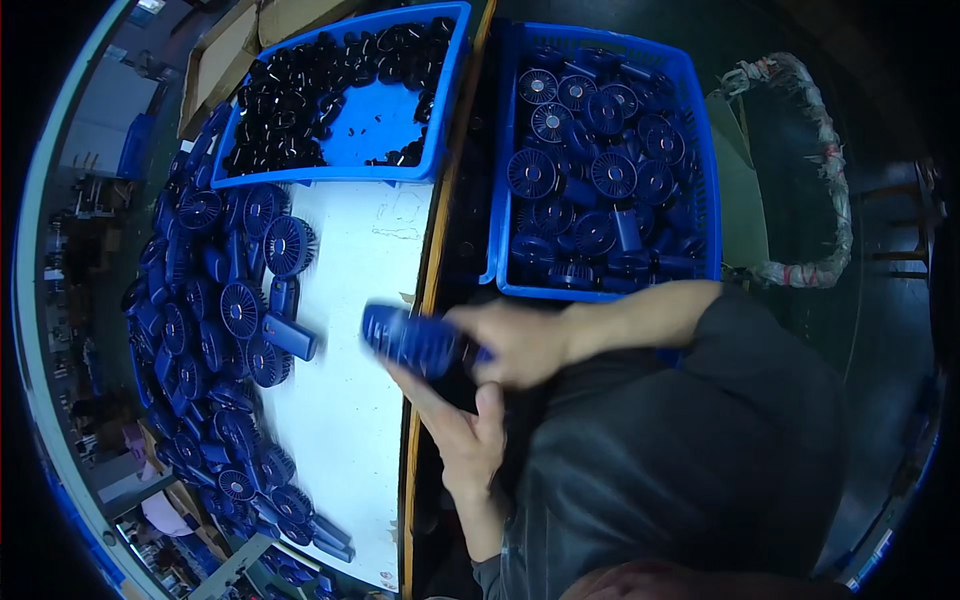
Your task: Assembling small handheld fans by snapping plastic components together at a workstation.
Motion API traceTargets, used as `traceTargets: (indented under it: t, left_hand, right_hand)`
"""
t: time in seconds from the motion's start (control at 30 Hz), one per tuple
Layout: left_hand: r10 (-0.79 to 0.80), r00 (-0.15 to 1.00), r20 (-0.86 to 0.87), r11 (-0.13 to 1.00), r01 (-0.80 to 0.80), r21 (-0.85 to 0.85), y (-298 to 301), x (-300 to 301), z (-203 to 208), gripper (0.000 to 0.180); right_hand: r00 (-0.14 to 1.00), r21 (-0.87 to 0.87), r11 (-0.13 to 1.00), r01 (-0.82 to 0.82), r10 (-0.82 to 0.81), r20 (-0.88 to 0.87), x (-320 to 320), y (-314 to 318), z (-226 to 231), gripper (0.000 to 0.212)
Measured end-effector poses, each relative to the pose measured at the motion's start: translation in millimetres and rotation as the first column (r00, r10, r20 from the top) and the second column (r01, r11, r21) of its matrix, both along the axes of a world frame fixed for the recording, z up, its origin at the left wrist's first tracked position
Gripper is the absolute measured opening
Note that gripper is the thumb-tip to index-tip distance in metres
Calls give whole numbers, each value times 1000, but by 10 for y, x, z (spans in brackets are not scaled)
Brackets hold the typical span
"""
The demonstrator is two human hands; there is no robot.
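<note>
A dark blue handheld fan (pixel 408 338), smeared by motion, is held over the wooden edge of the white table. My right hand (pixel 522 342) is closed around its handle end, with the fan head pointing left. Below it, my left hand (pixel 462 435) has its fingers stretched toward the underside of the fan head and its thumb apart; the fingertips are partly hidden by the fan. Nearest on the table, a loose fan (pixel 290 336) lies with its handle toward my hands, at the border of a large pile of blue fans (pixel 212 345).
A blue tray (pixel 330 183) of small glossy black parts sits at the table's far end. Right of the table stands a blue crate (pixel 712 200) full of similar fans. A plastic-wrapped frame (pixel 832 165) is farther right. The table's wooden edge (pixel 432 255) runs between tray and crate.
</note>
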State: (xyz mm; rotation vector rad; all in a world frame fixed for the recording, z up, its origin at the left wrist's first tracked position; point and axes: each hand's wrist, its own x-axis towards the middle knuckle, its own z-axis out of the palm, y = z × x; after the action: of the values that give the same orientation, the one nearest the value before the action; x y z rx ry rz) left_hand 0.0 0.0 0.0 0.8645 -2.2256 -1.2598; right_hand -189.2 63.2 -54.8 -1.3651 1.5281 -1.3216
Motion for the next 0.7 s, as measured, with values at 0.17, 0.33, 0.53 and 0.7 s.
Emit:
traceTargets:
  t: [0.17,0.33,0.53,0.7]
  left_hand:
    - [49,998,31,988,-44,-146,-149,170,112,77]
    - [300,953,48,954,-299,-22,-253,747,-154,64]
    - [550,824,136,834,-533,-144,-406,1442,-228,59]
    - [764,587,266,595,-482,-643,-712,2200,-181,59]
  right_hand:
    - [740,32,888,459,-363,-566,-1593,136,-350,39]
    - [461,126,676,726,-342,-819,-3055,523,-788,46]
    - [421,224,511,830,-309,-853,-3806,520,-1100,55]
    - [298,-27,583,812,-455,-839,-3981,357,-1309,44]
